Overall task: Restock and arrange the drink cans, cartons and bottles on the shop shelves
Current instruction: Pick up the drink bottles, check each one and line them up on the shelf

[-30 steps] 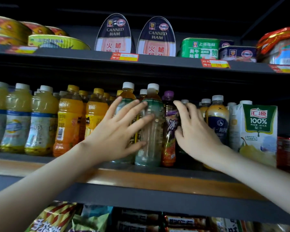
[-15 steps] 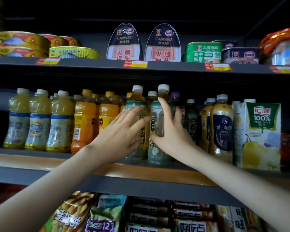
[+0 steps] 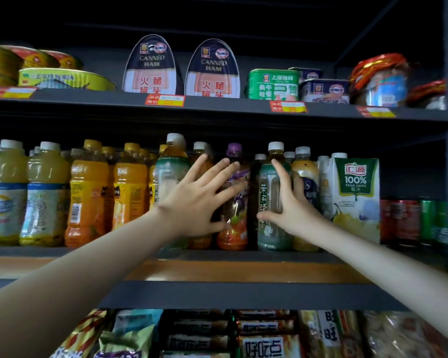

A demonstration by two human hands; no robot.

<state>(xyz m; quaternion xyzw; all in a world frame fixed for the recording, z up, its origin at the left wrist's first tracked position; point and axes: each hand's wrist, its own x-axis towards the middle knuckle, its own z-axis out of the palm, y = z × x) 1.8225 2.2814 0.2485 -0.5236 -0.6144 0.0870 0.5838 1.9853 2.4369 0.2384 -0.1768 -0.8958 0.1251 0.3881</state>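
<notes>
Head view: on the middle shelf (image 3: pixel 217 272), the rear drink bottles are mostly hidden behind the front row. The right hand (image 3: pixel 295 210) curls thumb and fingers round a green tea bottle (image 3: pixel 269 192), which stands upright on the shelf, white cap up, just beside a purple-capped bottle (image 3: pixel 234 228). The left hand (image 3: pixel 192 202) is spread with straight fingers, covering part of that bottle; whether it touches is unclear.

Soft frontal light picks out the row of orange and yellow plastic drink bottles (image 3: pixel 88 192), while the recess above the dark grey upper shelf (image 3: pixel 217 109) falls into near-black shadow. Wide-angle distortion bows the shelf lines toward the edges; label print is blurred.
</notes>
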